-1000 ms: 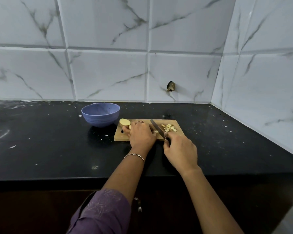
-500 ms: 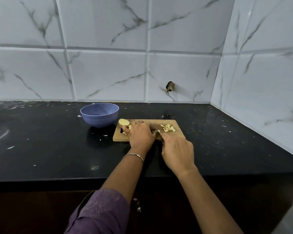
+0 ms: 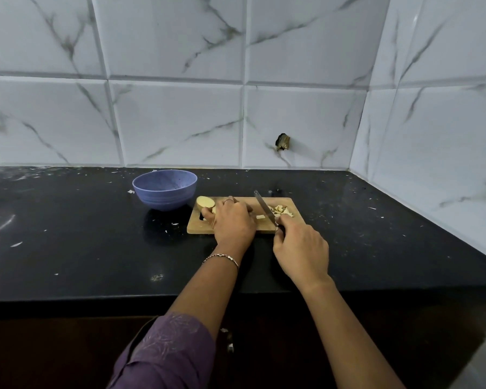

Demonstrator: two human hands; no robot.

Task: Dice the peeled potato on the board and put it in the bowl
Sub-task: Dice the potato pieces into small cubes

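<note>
A wooden cutting board (image 3: 205, 227) lies on the black counter. My left hand (image 3: 233, 220) holds down a piece of peeled potato on the board; most of that piece is hidden under my fingers. A cut potato half (image 3: 205, 202) sits at the board's far left corner. My right hand (image 3: 300, 248) grips a knife (image 3: 264, 207) by the handle, blade angled over the board just right of my left hand. A small pile of diced potato (image 3: 281, 210) lies on the board's right side. The blue bowl (image 3: 164, 189) stands left of the board.
White marble-pattern tiles form the back wall and the right wall, meeting in a corner. A dark hole in the tile (image 3: 283, 141) sits above the board. Small white flecks are scattered over the black counter (image 3: 68, 234).
The knife blade dropped to the board next to my left hand half a second ago, and it is lifted and angled again now. My left hand kept its place on the potato.
</note>
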